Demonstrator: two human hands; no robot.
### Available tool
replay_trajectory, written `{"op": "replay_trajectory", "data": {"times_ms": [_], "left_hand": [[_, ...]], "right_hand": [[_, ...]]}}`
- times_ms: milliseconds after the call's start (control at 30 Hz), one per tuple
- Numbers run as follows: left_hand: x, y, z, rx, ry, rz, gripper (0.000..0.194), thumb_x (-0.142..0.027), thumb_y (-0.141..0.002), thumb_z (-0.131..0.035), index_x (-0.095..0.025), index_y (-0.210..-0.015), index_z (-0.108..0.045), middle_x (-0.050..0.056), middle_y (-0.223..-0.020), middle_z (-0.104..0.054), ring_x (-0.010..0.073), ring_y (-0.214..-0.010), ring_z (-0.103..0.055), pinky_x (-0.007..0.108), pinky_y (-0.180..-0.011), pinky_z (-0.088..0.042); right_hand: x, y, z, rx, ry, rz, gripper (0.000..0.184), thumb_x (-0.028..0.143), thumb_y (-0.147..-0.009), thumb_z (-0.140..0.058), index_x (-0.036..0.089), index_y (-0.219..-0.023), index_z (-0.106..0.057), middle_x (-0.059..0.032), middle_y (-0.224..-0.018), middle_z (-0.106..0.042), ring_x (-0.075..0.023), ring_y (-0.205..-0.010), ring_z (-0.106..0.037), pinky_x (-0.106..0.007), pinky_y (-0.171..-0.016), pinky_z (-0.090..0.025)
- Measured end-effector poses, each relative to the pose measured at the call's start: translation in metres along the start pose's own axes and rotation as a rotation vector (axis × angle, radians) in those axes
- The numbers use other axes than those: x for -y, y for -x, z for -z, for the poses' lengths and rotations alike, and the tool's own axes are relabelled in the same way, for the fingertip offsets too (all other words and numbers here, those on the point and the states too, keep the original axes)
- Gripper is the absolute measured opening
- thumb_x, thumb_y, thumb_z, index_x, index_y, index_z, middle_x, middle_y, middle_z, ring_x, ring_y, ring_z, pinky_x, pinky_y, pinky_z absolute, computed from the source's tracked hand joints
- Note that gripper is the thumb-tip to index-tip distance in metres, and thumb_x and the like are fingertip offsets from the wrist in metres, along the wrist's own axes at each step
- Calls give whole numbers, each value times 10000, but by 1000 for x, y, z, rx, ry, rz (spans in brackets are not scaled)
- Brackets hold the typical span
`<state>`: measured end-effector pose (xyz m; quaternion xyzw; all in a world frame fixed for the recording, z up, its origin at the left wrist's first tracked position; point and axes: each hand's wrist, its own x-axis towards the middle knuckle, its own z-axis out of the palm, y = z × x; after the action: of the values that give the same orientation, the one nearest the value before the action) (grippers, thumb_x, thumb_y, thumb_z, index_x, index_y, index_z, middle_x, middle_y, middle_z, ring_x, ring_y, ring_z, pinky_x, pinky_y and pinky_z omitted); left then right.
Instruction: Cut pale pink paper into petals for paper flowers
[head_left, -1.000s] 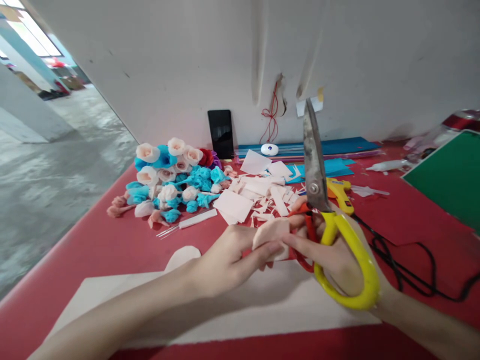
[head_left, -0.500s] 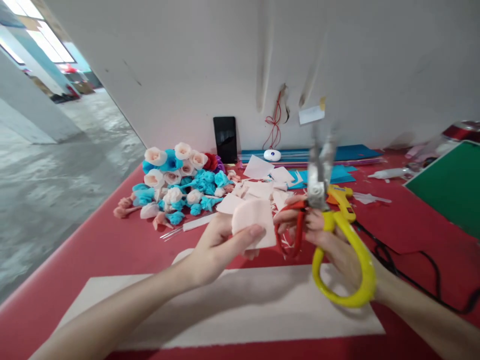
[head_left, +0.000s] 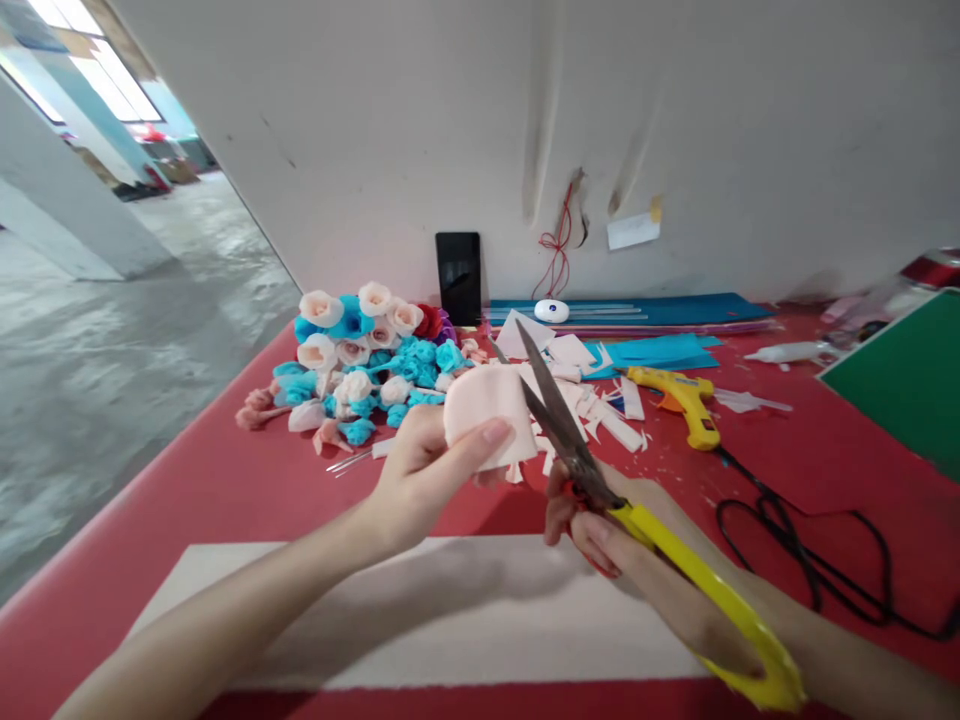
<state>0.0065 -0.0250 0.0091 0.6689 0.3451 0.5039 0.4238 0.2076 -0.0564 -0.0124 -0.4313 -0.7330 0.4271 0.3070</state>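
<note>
My left hand [head_left: 420, 475] pinches a small pale pink piece of crepe paper [head_left: 484, 418] between thumb and fingers, held up over the red table. My right hand [head_left: 637, 560] grips large scissors [head_left: 600, 480] with a yellow and a red handle. Their blades are slightly apart and lie against the right edge of the pink piece, pointing up and to the left.
A pile of pink and blue paper flowers [head_left: 360, 360] lies at the back left, with paper scraps [head_left: 592, 400] beside it. A yellow glue gun [head_left: 682, 395] with a black cord [head_left: 795, 540] rests at the right. A pale sheet [head_left: 465, 620] lies under my arms. A green board [head_left: 907, 380] stands far right.
The scissors have tipped from upright to lying slantwise against the pink paper's edge. My left hand has lifted the paper piece a little up and away from my right hand.
</note>
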Motion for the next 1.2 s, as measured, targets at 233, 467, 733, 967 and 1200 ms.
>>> {"op": "replay_trajectory", "data": {"times_ms": [233, 467, 733, 967, 1200], "left_hand": [[-4, -2, -1, 41, -110, -40, 388, -219, -850, -487, -152, -470, -527, -39, -443, -531, 49, -443, -477, 169, -468, -371], [-7, -3, 1, 65, -235, -71, 408, -247, -848, -485, -143, -453, -488, -38, -410, -483, 41, -398, -426, 164, -409, -334], [-8, -4, 1, 56, -286, -79, 460, -282, -835, -494, -146, -398, -452, -18, -374, -470, 66, -385, -436, 204, -394, -319], [-8, -4, 2, 42, -255, -70, 452, -273, -829, -495, -148, -398, -438, -19, -374, -466, 65, -367, -424, 207, -365, -296], [-10, -5, 5, 44, -289, -77, 453, -277, -823, -496, -148, -394, -427, -16, -376, -465, 67, -371, -425, 209, -370, -293]], "right_hand": [[14, -2, 8, 128, 57, -32, 139, 316, -894, -373, 242, -837, -477, 44, -672, -539, -91, -517, -442, -213, -455, -354], [22, -6, 14, 168, 108, 22, 100, 263, -859, -368, 217, -828, -451, -17, -714, -590, -131, -508, -501, -245, -418, -386], [12, -2, 13, 157, 144, -38, 103, 303, -876, -385, 258, -939, -453, -22, -845, -625, -196, -788, -596, -228, -399, -359], [14, -4, 12, 151, 194, -65, 148, 366, -884, -374, 252, -872, -468, -38, -841, -636, -208, -801, -610, -222, -361, -334], [6, -4, 10, 142, 198, -38, 174, 380, -887, -377, 247, -857, -486, -14, -818, -620, -164, -707, -588, -199, -393, -358]]}}
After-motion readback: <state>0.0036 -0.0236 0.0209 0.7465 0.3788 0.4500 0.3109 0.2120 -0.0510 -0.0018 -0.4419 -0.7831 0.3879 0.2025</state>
